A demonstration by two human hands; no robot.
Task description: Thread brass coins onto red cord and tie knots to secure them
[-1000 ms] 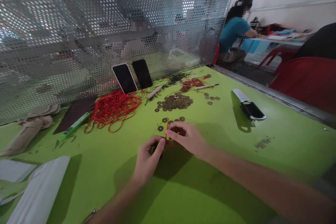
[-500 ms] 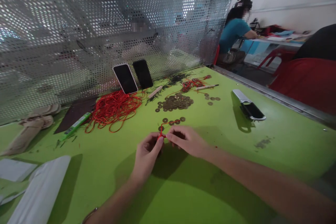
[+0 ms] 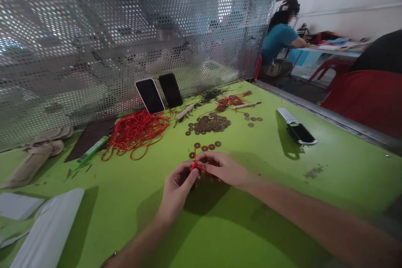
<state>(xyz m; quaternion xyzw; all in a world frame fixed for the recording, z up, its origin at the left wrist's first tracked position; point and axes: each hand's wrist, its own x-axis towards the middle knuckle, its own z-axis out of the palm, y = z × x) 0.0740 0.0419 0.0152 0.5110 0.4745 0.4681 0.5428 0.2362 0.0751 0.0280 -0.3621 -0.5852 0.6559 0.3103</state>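
Note:
My left hand (image 3: 177, 188) pinches a red cord (image 3: 195, 154) between thumb and fingertips, just above the green table (image 3: 251, 226). Against it, my right hand (image 3: 224, 169) has its thumb and fingers closed on the same cord. One length of the cord rises from the fingers and bends right over a few loose round coins (image 3: 217, 144) with holes. Beyond these lies a heap of coins (image 3: 212, 123). A tangle of red cord (image 3: 138, 132) rests to the left of the heap. The fingertips partly hide the knotted part.
Two phones (image 3: 150, 95) lean on the perforated metal screen (image 3: 119, 42). A green-cased cutter (image 3: 91, 153) lies left, a silver-and-black tool (image 3: 297, 127) right. White objects (image 3: 47, 230) sit front left. A person in teal (image 3: 278, 42) sits at another table.
My right hand has moved closer to my left fingertips, and the red cord between them now shows as crossing strands. The view has shifted slightly.

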